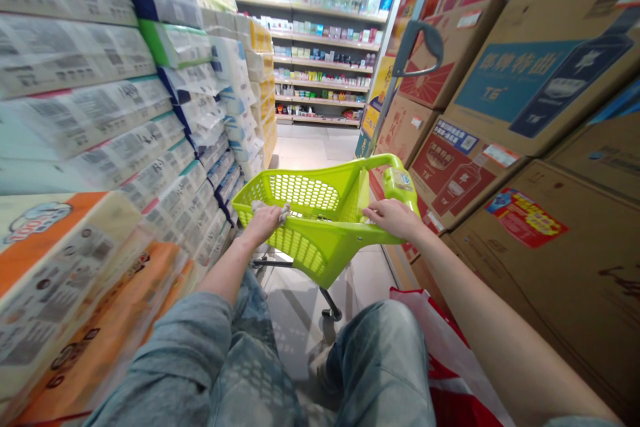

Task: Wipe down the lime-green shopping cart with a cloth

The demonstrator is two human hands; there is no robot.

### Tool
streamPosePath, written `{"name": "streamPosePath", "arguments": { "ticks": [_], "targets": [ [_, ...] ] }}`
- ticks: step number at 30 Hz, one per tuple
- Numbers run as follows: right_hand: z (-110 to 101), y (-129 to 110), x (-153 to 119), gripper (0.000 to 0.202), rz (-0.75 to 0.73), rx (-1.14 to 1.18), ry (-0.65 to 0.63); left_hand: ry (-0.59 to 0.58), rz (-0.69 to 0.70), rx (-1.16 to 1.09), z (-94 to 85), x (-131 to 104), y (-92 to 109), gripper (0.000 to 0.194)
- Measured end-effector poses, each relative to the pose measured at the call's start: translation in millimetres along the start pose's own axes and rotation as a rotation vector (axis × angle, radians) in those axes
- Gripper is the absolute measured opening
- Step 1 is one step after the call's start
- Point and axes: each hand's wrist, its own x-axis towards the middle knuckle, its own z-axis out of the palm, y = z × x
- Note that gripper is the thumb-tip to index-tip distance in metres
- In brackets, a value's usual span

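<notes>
A lime-green plastic shopping cart basket (313,247) with perforated sides stands in the middle of the aisle on dark legs with casters. My left hand (267,221) is closed on a crumpled greyish cloth (285,213) at the basket's near-left rim. My right hand (395,217) grips the rim on the right, below the curved green handle (387,160), with its fingers bent over the edge. The inside of the basket shows only in part.
Stacked paper packs (90,53) line the left side, with orange packs (115,320) close by. Cardboard boxes (540,73) rise on the right, near a grey handle (420,50). Product shelves (325,43) stand ahead. A red and white bag (450,360) lies by my right knee.
</notes>
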Motion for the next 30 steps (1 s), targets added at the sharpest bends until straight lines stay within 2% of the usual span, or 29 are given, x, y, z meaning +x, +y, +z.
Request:
{"name": "streamPosePath", "arguments": {
  "ticks": [2,4,11,13,15,19,26,30],
  "targets": [
    [0.7,3.1,0.7,0.046,0.011,-0.023,0.004,0.006,-0.028,-0.006,-0.5,-2.5,1.2,0.015],
    [1.5,6.1,2.2,0.043,0.008,-0.048,-0.002,0.017,-0.035,-0.013,-0.8,-1.9,13.0,0.015],
    [4.7,14.4,9.5,0.04,0.004,-0.063,-0.025,0.041,0.162,-0.092,-4.7,23.4,101.6,0.018],
    [5.4,15.7,10.5,0.039,0.013,-0.048,-0.025,0.054,0.193,-0.126,-7.7,29.9,118.8,0.02],
    [5.4,16.8,10.7,0.039,0.028,-0.037,-0.026,0.051,0.207,-0.146,-9.8,33.3,125.9,0.02],
    [3.0,17.6,7.9,0.043,0.04,-0.034,-0.011,0.037,0.207,-0.154,-8.1,31.7,116.7,0.018],
    [1.1,15.1,1.2,0.046,0.03,-0.084,0.035,0.081,0.067,-0.087,1.8,11.5,68.5,0.016],
    [3.9,12.0,3.0,0.046,0.012,-0.135,0.04,0.088,-0.007,-0.056,3.0,5.3,58.3,0.018]
  ]
}}
